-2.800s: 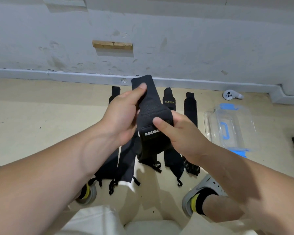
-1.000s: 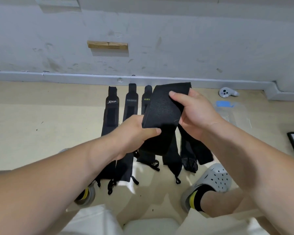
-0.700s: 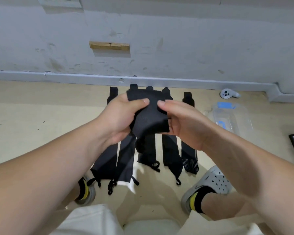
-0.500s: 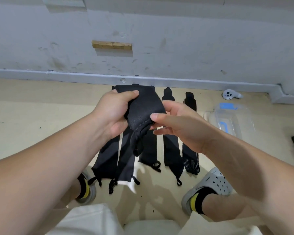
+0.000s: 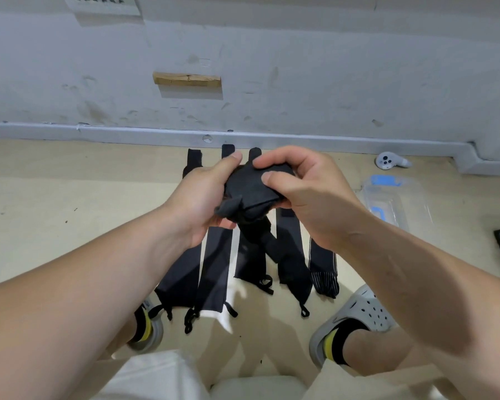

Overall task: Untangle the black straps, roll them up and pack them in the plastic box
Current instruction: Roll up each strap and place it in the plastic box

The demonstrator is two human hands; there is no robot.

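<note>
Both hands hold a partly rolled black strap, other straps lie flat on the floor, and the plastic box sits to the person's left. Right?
No. The head view shows the plastic box to the person's right, not left. The rest stands: left hand and right hand hold the partly rolled strap, with other straps flat on the floor.

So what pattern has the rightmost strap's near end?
Rightmost strap: thin pale stripes on black, head view.

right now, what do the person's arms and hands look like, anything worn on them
Both are bare. The left hand and right hand carry no gloves or rings that show; the left forearm and right forearm have no sleeves, watch or bands. Nails are short, unpainted.
</note>
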